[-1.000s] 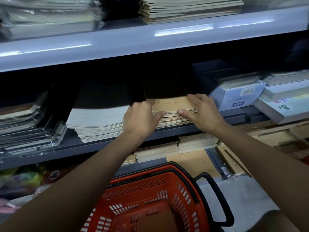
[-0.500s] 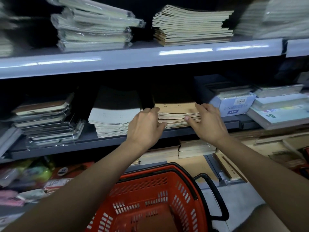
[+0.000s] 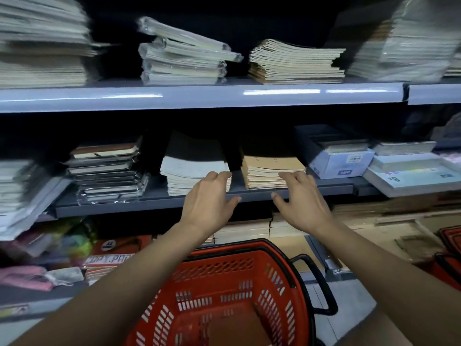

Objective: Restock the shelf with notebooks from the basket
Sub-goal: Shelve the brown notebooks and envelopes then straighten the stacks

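Observation:
A stack of tan notebooks (image 3: 270,172) lies on the grey middle shelf (image 3: 154,202), with a stack of pale grey notebooks (image 3: 192,176) to its left. My left hand (image 3: 208,198) hovers in front of the shelf edge with relaxed fingers and holds nothing. My right hand (image 3: 300,201) is also off the tan stack, fingers spread and empty. Below my arms stands the red basket (image 3: 224,270) with black handles; a brown flat thing lies at its bottom, too dim to name.
The upper shelf (image 3: 199,96) carries wrapped and loose notebook stacks. Dark wrapped notebooks (image 3: 107,171) sit at the middle shelf's left, a white box (image 3: 341,163) and flat packs to the right. More paper stacks lie under the middle shelf. A second red basket (image 3: 449,258) shows at the right edge.
Both hands have let go of the tan stack and drawn back toward me, in front of the shelf edge. The view has tilted up, showing more of the upper shelf.

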`<state>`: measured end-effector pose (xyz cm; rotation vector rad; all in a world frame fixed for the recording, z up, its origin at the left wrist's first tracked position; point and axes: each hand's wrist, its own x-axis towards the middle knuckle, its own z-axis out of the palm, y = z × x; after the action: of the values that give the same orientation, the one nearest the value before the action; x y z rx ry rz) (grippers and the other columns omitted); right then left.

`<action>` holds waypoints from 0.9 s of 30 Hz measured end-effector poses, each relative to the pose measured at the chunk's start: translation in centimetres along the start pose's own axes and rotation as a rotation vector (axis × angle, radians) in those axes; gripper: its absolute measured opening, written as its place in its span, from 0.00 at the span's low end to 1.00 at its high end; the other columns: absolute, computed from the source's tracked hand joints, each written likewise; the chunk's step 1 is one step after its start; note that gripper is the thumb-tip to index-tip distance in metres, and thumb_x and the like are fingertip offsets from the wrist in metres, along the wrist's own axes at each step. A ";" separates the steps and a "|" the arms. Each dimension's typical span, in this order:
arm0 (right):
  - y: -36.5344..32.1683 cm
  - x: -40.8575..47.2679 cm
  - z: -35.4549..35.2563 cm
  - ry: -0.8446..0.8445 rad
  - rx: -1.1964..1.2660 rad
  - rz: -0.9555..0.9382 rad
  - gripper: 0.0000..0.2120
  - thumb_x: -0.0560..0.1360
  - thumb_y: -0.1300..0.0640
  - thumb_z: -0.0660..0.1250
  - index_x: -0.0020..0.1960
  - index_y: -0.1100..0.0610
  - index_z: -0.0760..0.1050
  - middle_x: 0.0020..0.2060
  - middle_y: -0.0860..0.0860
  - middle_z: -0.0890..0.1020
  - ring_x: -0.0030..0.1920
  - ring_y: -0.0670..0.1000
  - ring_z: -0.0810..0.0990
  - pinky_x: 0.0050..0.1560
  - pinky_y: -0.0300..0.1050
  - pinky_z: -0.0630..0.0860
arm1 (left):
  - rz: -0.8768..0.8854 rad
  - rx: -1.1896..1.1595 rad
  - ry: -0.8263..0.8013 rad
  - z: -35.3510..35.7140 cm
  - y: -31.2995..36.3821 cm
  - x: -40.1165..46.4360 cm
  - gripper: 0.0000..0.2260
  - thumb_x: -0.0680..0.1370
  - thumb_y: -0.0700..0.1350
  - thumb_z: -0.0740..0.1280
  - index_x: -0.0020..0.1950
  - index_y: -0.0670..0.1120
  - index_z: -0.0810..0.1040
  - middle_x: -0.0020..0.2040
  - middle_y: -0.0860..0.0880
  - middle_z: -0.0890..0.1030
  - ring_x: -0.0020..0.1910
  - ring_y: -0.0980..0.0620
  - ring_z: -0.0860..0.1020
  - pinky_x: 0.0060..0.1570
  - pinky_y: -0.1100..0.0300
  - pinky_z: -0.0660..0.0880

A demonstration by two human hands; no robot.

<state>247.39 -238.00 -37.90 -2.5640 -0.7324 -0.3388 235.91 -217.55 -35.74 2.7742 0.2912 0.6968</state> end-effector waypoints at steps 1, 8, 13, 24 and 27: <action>-0.3 -0.4 0.4 -0.013 -0.002 0.003 0.29 0.81 0.45 0.65 0.79 0.55 0.66 0.68 0.55 0.72 0.71 0.57 0.65 0.65 0.56 0.74 | -0.009 0.000 -0.007 0.0 -0.4 -0.5 0.28 0.78 0.58 0.71 0.76 0.50 0.70 0.65 0.48 0.78 0.63 0.44 0.78 0.57 0.47 0.79; -1.4 -2.8 5.2 -0.157 -0.006 0.010 0.28 0.81 0.45 0.64 0.78 0.55 0.67 0.67 0.56 0.74 0.70 0.58 0.68 0.66 0.54 0.72 | -0.100 0.012 -0.090 1.8 -3.3 -3.4 0.26 0.78 0.59 0.71 0.73 0.51 0.72 0.64 0.49 0.79 0.61 0.44 0.79 0.54 0.47 0.80; -0.8 -4.7 10.0 -0.270 -0.016 0.023 0.26 0.81 0.46 0.64 0.76 0.55 0.69 0.66 0.55 0.75 0.70 0.57 0.69 0.66 0.54 0.74 | -0.161 -0.027 -0.156 4.9 -5.9 -5.4 0.26 0.77 0.59 0.71 0.72 0.52 0.74 0.62 0.50 0.80 0.60 0.46 0.80 0.54 0.49 0.80; 3.6 -8.8 21.3 -0.620 -0.075 0.171 0.28 0.81 0.44 0.62 0.78 0.54 0.67 0.72 0.58 0.73 0.74 0.61 0.67 0.71 0.56 0.72 | -0.348 -0.064 -0.453 14.9 -11.3 -11.4 0.25 0.77 0.60 0.69 0.72 0.54 0.72 0.63 0.50 0.82 0.62 0.45 0.81 0.57 0.48 0.80; 4.4 -9.9 23.9 -0.692 -0.086 0.227 0.28 0.80 0.45 0.64 0.77 0.53 0.69 0.71 0.59 0.74 0.75 0.62 0.67 0.73 0.55 0.71 | -0.410 -0.065 -0.569 17.4 -12.6 -12.9 0.22 0.78 0.59 0.68 0.70 0.56 0.73 0.61 0.49 0.83 0.59 0.43 0.82 0.57 0.49 0.80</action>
<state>244.17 -234.14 -63.63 -2.8118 -0.6400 0.6336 231.58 -212.52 -59.91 2.5845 0.6640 -0.1780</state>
